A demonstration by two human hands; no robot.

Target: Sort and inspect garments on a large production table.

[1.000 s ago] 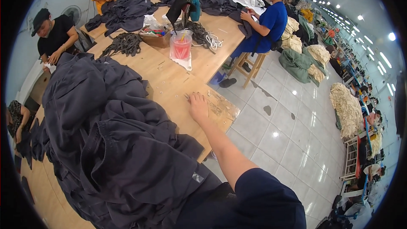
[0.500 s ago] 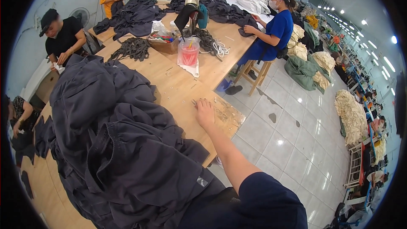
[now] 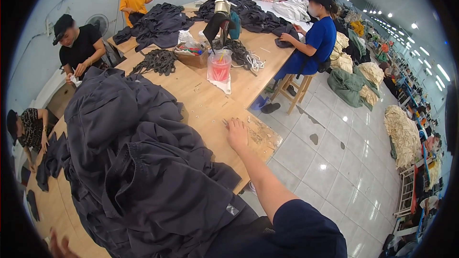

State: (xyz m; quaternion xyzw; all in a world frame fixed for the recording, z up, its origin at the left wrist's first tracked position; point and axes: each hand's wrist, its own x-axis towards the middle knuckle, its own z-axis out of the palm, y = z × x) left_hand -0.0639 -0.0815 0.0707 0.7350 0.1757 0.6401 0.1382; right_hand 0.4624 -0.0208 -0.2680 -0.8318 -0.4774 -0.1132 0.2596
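Note:
A big heap of dark grey garments (image 3: 158, 162) is piled up in front of me, with a gathered elastic edge and a small pale label showing. Beyond its right side, my right hand (image 3: 236, 133) rests palm down on the bare wooden tabletop. Thin metal points, apparently thread snips (image 3: 224, 122), stick out by its fingertips; the rest is hidden under the hand. My left hand (image 3: 61, 246) is at the lower left edge, beside the heap, partly cut off and blurred. Its fingers look apart, with nothing seen in them.
A plastic container with red contents (image 3: 220, 65), a box of small items (image 3: 191, 57) and dark straps (image 3: 155, 62) stand on the wooden table (image 3: 201, 100). Several co-workers handle dark cloth around it. A wooden stool (image 3: 297, 91) and fabric piles (image 3: 351, 87) are to the right.
My left hand has come into view at the lower left. The whole view has shifted slightly; my right hand still rests on the table. The co-worker in yellow has raised one hand.

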